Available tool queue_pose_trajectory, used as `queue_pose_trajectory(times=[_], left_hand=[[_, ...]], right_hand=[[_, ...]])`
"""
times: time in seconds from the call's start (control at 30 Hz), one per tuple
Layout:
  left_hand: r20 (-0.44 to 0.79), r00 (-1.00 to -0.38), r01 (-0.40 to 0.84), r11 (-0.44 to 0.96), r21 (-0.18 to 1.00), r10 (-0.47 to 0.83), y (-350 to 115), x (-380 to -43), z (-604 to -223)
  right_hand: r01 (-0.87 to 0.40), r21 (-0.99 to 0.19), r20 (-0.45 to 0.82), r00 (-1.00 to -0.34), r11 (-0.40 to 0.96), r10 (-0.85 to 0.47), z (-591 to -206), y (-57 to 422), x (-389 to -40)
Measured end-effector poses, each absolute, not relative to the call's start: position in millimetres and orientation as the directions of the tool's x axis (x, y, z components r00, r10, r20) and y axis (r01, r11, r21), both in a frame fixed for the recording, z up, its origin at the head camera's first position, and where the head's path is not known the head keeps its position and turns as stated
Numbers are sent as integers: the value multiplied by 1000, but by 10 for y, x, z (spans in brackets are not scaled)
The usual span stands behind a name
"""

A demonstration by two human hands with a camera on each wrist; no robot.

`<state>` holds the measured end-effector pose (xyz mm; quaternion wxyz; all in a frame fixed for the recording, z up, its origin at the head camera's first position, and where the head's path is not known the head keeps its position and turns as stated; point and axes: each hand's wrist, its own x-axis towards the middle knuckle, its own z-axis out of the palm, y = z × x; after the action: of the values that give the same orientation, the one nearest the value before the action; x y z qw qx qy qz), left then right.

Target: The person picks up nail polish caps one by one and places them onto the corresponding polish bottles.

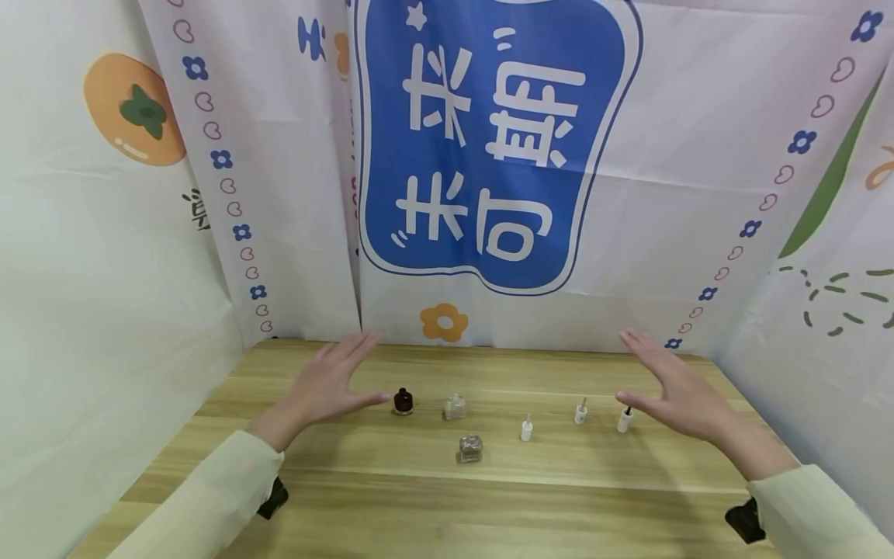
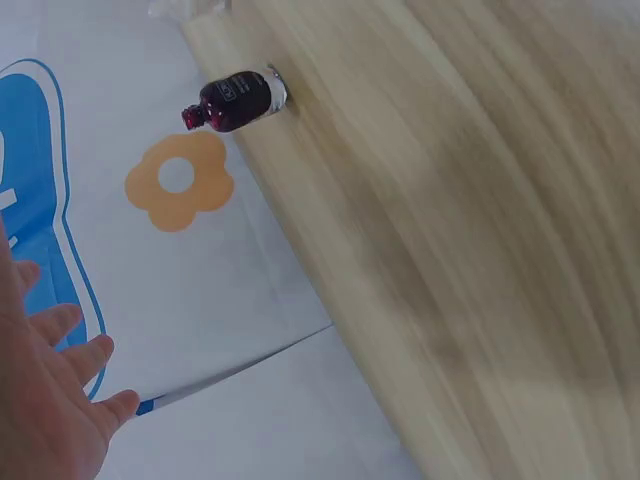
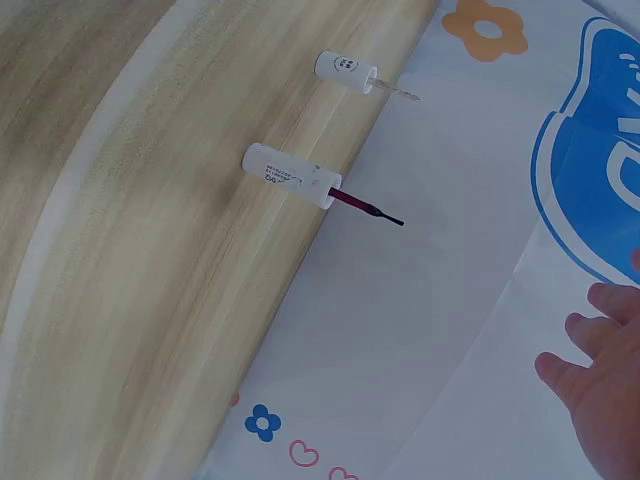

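While a printed cloth (image 1: 649, 233) hung at the far side, a wooden surface (image 1: 391, 512) carried the small things. Above it, the left hand (image 1: 328, 380) and right hand (image 1: 680, 392) hovered wide, fingers spread, holding nothing. Just right of the left hand stood a dark red bottle (image 1: 403, 401), then a clear bottle (image 1: 455, 407) and, nearer, a silvery bottle (image 1: 471, 449). Farther right stood the left cap (image 1: 527, 431), middle cap (image 1: 581, 414) and right cap (image 1: 625, 421), white, their brushes upward; the rightmost bore a dark brush (image 3: 365, 207). Good handling probably meant steadying each bottle upright, pinching caps by their white sides and keeping bristles off skin.
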<state>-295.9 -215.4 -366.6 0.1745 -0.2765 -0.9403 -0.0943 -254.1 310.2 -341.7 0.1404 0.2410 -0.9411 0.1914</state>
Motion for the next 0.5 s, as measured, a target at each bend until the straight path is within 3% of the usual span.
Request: queue_pose_trajectory(times=[0.3, 0.5], left_hand=[[345, -879, 459, 784, 418, 330, -2108, -2897, -3837], [309, -918, 389, 717, 578, 249, -2070, -2879, -3933]], right_hand=[[-484, -375, 484, -830, 791, -278, -3538, 3204, -2507], [-457, -439, 531, -826, 774, -187, -3614, 3272, -2479]])
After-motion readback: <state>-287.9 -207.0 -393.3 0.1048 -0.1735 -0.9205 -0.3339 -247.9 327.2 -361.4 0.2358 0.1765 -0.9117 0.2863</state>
